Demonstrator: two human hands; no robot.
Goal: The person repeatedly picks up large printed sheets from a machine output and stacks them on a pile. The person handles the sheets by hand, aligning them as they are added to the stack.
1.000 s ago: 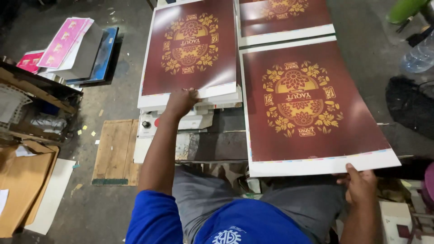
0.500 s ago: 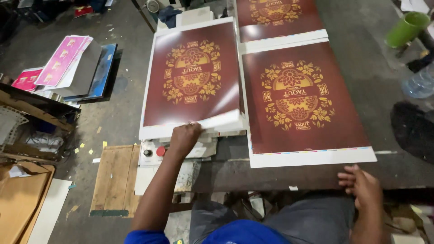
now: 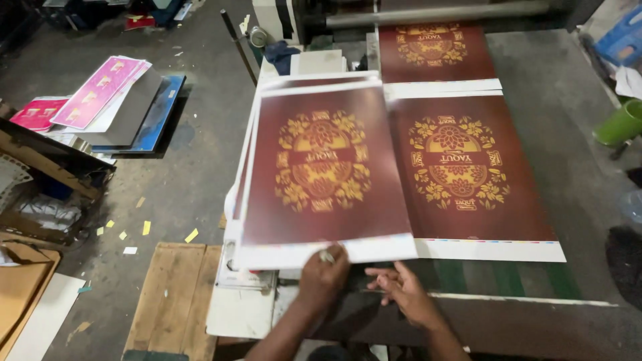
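Left hand on printed sheet, green cup

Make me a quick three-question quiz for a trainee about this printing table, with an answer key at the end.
1. True or false: the left hand grips the near edge of the top maroon sheet.
2. Which is open and flat, holding nothing: the left hand or the right hand?
3. What stands at the table's right edge? A) green cup B) red bucket C) white fan

Key: 1 true; 2 the right hand; 3 A
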